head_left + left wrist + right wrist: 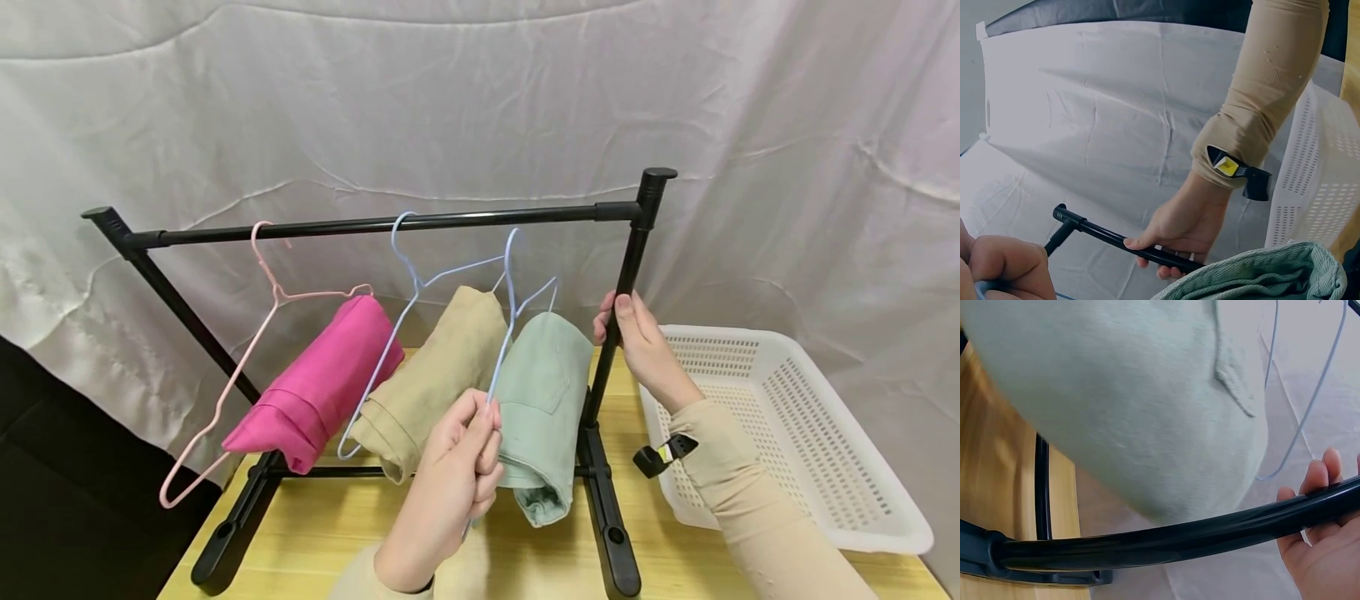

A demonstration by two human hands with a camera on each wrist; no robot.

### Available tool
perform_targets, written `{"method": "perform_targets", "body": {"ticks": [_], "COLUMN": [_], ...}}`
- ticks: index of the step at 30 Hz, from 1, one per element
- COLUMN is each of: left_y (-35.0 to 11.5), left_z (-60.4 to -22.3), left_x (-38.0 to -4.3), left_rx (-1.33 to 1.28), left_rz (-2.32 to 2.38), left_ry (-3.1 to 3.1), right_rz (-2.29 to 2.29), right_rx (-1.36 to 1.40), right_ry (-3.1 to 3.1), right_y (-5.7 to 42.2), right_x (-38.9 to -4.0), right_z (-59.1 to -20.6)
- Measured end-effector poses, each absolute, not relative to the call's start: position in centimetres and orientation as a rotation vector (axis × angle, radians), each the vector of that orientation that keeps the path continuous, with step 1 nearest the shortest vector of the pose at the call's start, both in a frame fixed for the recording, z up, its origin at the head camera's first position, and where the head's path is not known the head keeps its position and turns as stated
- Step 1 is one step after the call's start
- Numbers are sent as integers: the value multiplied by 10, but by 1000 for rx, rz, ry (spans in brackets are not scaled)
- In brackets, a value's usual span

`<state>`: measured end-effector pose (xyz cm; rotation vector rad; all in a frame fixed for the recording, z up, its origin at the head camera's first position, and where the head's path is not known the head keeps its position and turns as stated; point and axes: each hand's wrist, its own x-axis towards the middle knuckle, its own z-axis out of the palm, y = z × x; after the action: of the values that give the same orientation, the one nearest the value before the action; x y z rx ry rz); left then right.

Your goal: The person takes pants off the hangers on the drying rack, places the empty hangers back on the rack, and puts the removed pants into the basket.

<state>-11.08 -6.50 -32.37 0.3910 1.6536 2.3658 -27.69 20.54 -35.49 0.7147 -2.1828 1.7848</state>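
My left hand point(457, 475) grips a blue hanger point(504, 346) by its near side. A folded pale green garment point(543, 392) with a stitched pocket hangs over this hanger, and its hook top shows just below the rack's top bar point(480, 220). My right hand point(648, 346) holds the right upright point(628, 267) of the black rack, thumb on the near side and fingers around behind, as the right wrist view also shows. From the bar hang a second blue hanger point(371, 367) with a folded khaki garment point(442, 367) and a pink hanger point(247, 358) with a folded magenta garment point(330, 375).
A white perforated plastic basket point(847, 442) stands on the wooden table point(660, 558) to the right, partly behind my right forearm. The rack's black feet point(611, 533) rest on the table. A pale curtain point(450, 100) hangs close behind the rack. Something black point(82, 467) lies at the left.
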Motion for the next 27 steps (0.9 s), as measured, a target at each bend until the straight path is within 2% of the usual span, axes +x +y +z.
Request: {"method": "perform_targets", "body": {"ticks": [21,27], "left_y": [-76,-77], "left_z": [-347,-349], "left_x": [-97,-94], "left_rx": [336,332], "left_rz": [2346,2347], "left_ry": [1577,1557], "right_rz": [1788,1637], "right_rx": [657,545], "right_ry": [-2258,-2435], "right_y": [207,207], "right_x": [-273,-261], "right_z": [-350,-346]}}
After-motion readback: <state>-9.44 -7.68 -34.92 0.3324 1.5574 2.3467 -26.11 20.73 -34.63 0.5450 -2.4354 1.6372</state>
